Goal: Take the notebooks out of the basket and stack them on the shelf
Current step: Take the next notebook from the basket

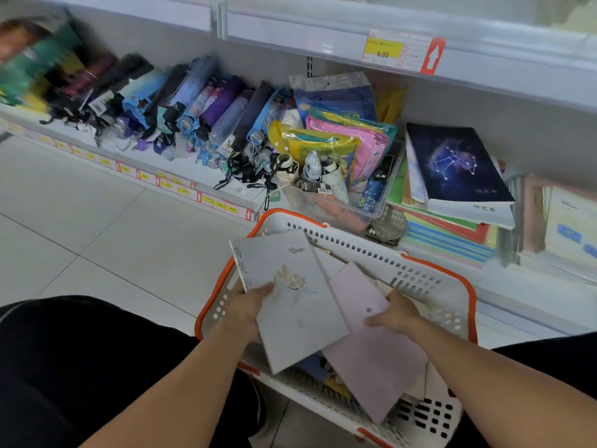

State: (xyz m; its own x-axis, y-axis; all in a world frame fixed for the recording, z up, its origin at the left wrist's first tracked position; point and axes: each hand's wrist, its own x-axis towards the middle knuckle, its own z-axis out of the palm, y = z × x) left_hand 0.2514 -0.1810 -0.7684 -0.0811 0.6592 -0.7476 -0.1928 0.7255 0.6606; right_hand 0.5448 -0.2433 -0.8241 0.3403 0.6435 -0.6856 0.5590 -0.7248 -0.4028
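The left hand (247, 307) grips a grey notebook (290, 299) by its left edge; the right hand (395, 313) holds a pink notebook (371, 337). Both notebooks are over the basket (416, 276), low centre. Behind it runs a white shelf (517, 286), with stacked notebooks (458, 169) at right, umbrellas (181, 105) upper left, and pale floor tiles (80, 227) at left.

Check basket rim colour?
Orange rim on a white slotted basket, clearest in the head view. Both hands hold notebooks over it.
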